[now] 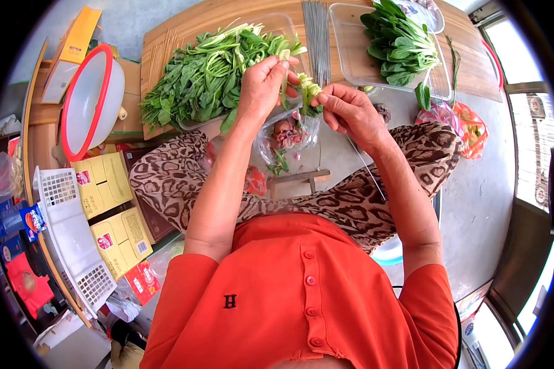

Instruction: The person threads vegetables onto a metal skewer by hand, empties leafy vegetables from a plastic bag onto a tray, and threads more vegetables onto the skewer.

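My right hand pinches a thin metal skewer that slants down toward my lap. Pale green stalks and leaves are bunched at its upper end, by my right fingertips. Close beside them, my left hand is closed with thumb and fingers together on a piece of green stalk. Behind my left hand, a big heap of leafy greens fills a clear plastic tray. Farther right, a smaller bunch of greens lies in another clear tray.
Metal skewers lie on the wooden table between the trays. A clear bag with reddish scraps sits below my hands, near a small wooden stool. At left stand a red-rimmed basin, yellow boxes and a white basket.
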### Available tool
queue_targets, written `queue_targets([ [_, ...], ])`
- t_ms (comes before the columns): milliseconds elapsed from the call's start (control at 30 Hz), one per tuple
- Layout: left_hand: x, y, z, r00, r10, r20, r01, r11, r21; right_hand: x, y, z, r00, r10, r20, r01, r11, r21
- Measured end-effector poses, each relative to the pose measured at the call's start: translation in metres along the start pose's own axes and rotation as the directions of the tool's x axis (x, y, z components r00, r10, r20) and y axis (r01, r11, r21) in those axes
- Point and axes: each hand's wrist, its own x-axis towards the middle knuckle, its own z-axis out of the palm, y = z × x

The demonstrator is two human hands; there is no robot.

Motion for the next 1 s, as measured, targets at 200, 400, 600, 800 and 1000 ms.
queue_targets([
  [200,0.001,-0.008,0.004,0.994,0.105,0.026,-0.107,0.988,0.108,0.000,-0.001,0.000,1.000,0.005,-0.007,-0.005,1.000,-0.009],
  [400,0.000,-0.018,0.013,0.946,0.308,0.097,-0.322,0.922,0.213,0.000,-0.003,-0.001,0.999,-0.025,-0.038,0.025,1.000,0.006],
  [600,0.016,-0.026,-0.010,0.991,0.131,0.016,-0.132,0.981,0.140,-0.008,-0.019,-0.017,0.988,-0.088,-0.130,0.096,0.994,0.057],
  [800,0.051,-0.057,-0.033,0.968,0.208,-0.143,-0.146,0.924,0.353,-0.016,-0.032,-0.038,0.960,-0.173,-0.219,0.206,0.969,0.135],
  [1000,0.065,-0.078,-0.001,0.979,0.176,0.103,-0.180,0.509,0.842,-0.011,-0.022,-0.046,0.958,-0.214,-0.189,0.245,0.955,0.165],
])
